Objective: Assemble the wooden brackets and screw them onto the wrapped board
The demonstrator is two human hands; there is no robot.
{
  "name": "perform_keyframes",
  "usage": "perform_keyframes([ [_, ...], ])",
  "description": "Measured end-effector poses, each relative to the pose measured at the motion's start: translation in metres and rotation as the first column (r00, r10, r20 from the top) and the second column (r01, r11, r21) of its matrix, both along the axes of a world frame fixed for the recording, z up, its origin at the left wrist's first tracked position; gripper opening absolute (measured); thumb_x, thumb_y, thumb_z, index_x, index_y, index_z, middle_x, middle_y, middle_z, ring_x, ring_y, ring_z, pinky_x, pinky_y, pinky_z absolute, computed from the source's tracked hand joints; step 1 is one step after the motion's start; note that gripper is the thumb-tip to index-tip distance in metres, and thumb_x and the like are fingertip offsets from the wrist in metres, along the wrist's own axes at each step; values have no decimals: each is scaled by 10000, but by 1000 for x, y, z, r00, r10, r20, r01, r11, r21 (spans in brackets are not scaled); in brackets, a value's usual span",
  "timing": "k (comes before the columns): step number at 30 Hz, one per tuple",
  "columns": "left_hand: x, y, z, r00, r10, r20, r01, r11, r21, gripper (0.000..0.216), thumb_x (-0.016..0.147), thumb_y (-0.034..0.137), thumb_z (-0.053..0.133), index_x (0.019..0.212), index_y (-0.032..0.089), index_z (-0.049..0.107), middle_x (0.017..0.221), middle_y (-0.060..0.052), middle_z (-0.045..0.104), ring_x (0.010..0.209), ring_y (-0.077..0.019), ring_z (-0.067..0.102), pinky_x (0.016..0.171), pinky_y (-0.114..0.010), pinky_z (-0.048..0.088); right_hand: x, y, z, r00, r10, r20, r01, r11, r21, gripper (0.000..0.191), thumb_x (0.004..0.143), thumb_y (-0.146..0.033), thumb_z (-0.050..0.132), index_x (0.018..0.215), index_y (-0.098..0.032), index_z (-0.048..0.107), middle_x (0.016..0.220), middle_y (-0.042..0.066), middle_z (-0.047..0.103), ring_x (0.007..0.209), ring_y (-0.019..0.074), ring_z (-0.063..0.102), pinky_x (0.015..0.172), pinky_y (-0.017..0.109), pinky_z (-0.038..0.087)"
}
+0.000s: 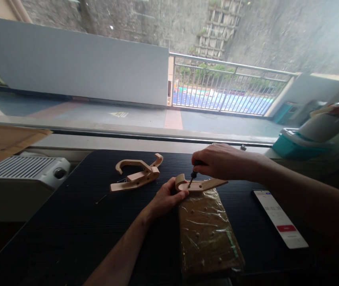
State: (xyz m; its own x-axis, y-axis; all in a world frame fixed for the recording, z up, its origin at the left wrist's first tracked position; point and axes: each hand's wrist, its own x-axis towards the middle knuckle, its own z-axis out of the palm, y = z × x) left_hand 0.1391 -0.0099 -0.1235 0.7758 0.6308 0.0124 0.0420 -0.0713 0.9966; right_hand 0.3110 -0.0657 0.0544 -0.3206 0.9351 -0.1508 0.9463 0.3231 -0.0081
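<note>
The right hand [212, 162] is gripping 1 screwdriver [193, 174], fingers curling closed around the dark handle; the tip is meeting 1 wooden hook [193, 186] at its left hole. The left hand [167, 195] is pinching the hook's left end between thumb and fingers. The hook is lying across the far end of 1 tape-wrapped block [205, 234]. Further wooden pieces [138, 177] are resting to the left, 1 phone [279, 218] to the right.

1. We see a lit phone [280, 219] lying on the dark table [77, 222].
2. At left, we spot a white slatted unit [28, 169].
3. Outside, we notice a metal railing [228, 88] beside a pale wall [98, 67].
</note>
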Motion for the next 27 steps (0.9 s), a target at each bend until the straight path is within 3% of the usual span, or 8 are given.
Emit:
perform_keyframes([
  [4, 0, 1, -2, 1000, -9, -5, 9, 1000, -7, 384, 768, 385, 624, 1094, 191, 562, 929, -33, 612, 870, -175, 547, 809, -274, 411, -2, -3, 6, 994, 98, -46, -99, 995, -25, 181, 844, -246, 452, 876, -220, 628, 780, 7, 640, 654, 116, 518, 561, 235, 305],
  [8, 0, 1, -5, 1000, -13, -5, 13, 1000, -27, 385, 771, 382, 623, 1100, 193, 559, 935, -28, 603, 868, -166, 541, 801, -268, 412, -9, -3, 8, 993, 114, -43, -115, 993, -34, 188, 844, -199, 436, 817, -174, 621, 740, 28, 629, 653, 112, 516, 581, 234, 312],
  [15, 0, 0, -4, 1000, -4, -16, 4, 1000, -14, 377, 772, 386, 622, 1092, 198, 557, 917, -19, 594, 855, -160, 535, 800, -267, 409, -8, 5, -5, 998, 42, -47, -41, 999, 33, 237, 871, -310, 431, 841, -172, 621, 689, 15, 614, 572, 105, 469, 524, 231, 288],
  [20, -1, 0, -2, 1000, -13, -13, 13, 1000, -8, 376, 774, 374, 621, 1098, 195, 557, 935, -26, 601, 876, -167, 538, 805, -268, 410, -9, 6, -5, 999, -25, 42, 22, 998, 65, 279, 872, -332, 413, 819, -166, 630, 669, 32, 616, 535, 112, 457, 501, 243, 268],
  [27, 0, 1, -6, 1000, -6, -6, 6, 1000, -19, 390, 767, 395, 624, 1099, 202, 562, 950, -29, 613, 892, -182, 553, 802, -275, 412, -9, 1, 6, 988, 151, 30, -149, 987, -53, 177, 809, -186, 468, 812, -207, 644, 726, 3, 637, 642, 113, 515, 559, 232, 301],
])
